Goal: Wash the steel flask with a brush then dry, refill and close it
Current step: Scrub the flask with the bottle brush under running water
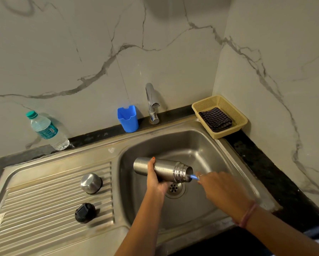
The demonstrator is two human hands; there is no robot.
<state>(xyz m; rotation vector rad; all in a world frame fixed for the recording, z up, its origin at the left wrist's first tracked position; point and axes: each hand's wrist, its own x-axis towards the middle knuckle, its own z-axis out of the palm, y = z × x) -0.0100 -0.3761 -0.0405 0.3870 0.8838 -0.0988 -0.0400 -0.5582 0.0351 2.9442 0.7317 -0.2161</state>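
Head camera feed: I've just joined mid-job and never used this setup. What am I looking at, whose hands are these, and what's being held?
There is no machine: one camera on a person's head looks down at their bare hands over a steel sink. The left hand grips a steel flask, held sideways above the basin. The right hand holds a blue brush handle entering the flask's mouth. On the drainboard sit a steel cap and a black stopper. Behind are a water bottle, a blue holder, the tap and a basket holding a cloth.
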